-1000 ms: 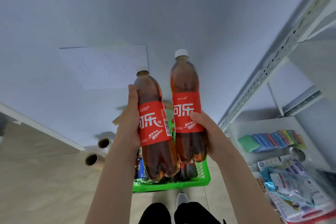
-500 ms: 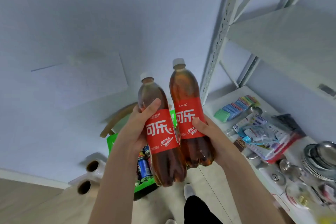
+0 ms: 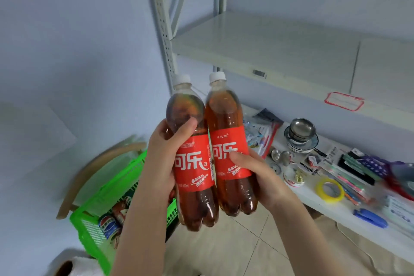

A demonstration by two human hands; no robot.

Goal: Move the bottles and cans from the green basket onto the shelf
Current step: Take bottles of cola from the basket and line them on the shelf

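Head view: left grip (image 3: 161,163) clasps one bottle (image 3: 193,177), right grip (image 3: 262,177) another; basket (image 3: 112,188) half hidden.

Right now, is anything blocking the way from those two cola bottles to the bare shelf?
Nothing visible does. The left hand grips the left cola bottle, the right hand the right cola bottle, both below the upper shelf board with only open air between.

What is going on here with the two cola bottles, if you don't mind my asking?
The person's left hand grips the left cola bottle and the right hand grips the right cola bottle, both caps up, side by side before the shelf. Neither is on it yet. Cans lie in the green basket below.
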